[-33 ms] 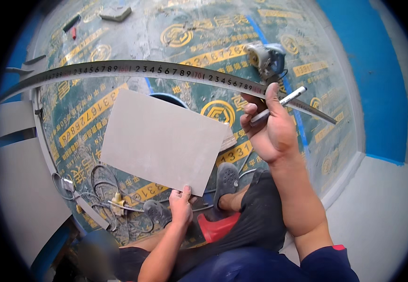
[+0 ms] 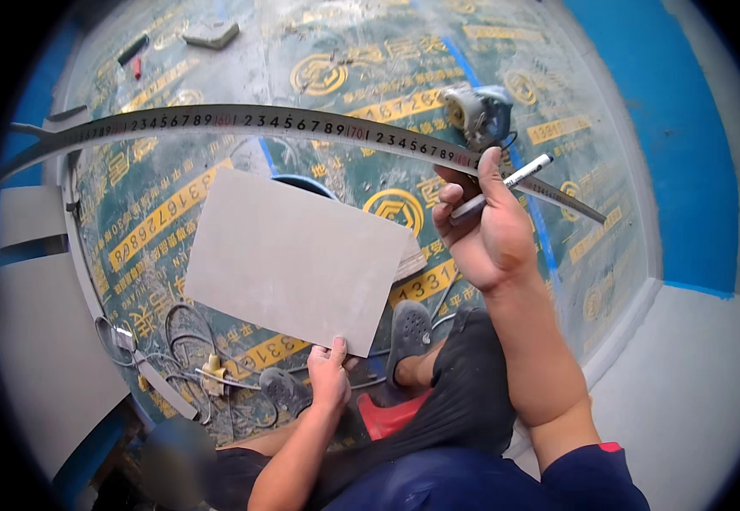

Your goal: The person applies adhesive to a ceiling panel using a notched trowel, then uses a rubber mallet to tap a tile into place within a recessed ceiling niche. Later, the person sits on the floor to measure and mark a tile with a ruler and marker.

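My left hand [image 2: 330, 375] grips the lower edge of a pale rectangular tile [image 2: 298, 260], thumb on its top face, and the tile is held tilted above the floor. A long metal tape measure blade [image 2: 302, 125] arches over the tile's far side, from the far left toward the right. My right hand [image 2: 498, 230] pinches that blade near its right part, thumb on top. A white marker pen [image 2: 530, 172] with a dark tip is tucked across the same hand's fingers. The tape's case is not clearly seen.
A power saw [image 2: 478, 115] rests on the green-covered floor [image 2: 370, 153] beyond my right hand. Behind the tile, a bucket rim [image 2: 306, 184] partly shows. Cables with a yellowish plug [image 2: 214, 375] lie at left, and a red stool [image 2: 391, 416] is below me. Large panels [image 2: 46, 341] line the left.
Very little differs. My right hand, with the marker pen and tape measure blade, sits slightly farther left; the tile stays in my left hand.
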`<state>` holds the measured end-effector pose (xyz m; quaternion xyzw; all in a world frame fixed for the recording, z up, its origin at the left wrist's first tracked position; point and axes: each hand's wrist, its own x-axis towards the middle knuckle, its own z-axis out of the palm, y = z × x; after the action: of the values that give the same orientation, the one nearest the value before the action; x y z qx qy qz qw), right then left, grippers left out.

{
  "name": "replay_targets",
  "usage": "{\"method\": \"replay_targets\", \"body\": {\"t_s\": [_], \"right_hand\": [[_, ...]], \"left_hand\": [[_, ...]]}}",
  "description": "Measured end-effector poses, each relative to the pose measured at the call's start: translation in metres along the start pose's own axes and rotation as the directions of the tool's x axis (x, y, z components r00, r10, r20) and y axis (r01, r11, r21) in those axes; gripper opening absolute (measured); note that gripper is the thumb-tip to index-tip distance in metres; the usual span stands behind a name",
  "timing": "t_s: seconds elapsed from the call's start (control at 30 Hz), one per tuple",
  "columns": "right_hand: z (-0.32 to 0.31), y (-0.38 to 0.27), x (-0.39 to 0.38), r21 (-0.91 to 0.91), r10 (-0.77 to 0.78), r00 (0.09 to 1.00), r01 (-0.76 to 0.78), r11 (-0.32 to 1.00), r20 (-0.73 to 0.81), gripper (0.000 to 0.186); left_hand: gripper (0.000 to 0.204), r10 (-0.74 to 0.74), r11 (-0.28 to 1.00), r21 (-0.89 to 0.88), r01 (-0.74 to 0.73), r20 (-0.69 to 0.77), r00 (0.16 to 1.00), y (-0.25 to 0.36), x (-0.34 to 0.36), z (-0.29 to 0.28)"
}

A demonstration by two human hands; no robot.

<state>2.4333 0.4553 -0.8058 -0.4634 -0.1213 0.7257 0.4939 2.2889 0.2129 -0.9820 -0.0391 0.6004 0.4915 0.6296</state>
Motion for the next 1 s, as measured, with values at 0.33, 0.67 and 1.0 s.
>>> {"method": "replay_targets", "body": {"t_s": [0.33, 0.67, 1.0], "right_hand": [[-0.035, -0.035, -0.038, 0.117, -0.153, 0.973, 0.134, 0.984, 0.174, 0.040], [-0.100, -0.063, -0.058, 0.193, -0.256, 0.965, 0.241, 0.951, 0.058, 0.040], [-0.104, -0.063, -0.056, 0.182, -0.251, 0.967, 0.241, 0.953, 0.035, 0.039]], "left_hand": [[0.032, 0.053, 0.997, 0.044, -0.066, 0.237, 0.970, -0.021, 0.022, 0.040], [0.033, -0.142, 0.934, 0.355, 0.028, 0.300, 0.943, 0.008, 0.002, 0.043], [0.057, 0.906, -0.179, 0.984, -0.020, 0.173, 0.385, 0.157, 0.061, -0.060]]}}
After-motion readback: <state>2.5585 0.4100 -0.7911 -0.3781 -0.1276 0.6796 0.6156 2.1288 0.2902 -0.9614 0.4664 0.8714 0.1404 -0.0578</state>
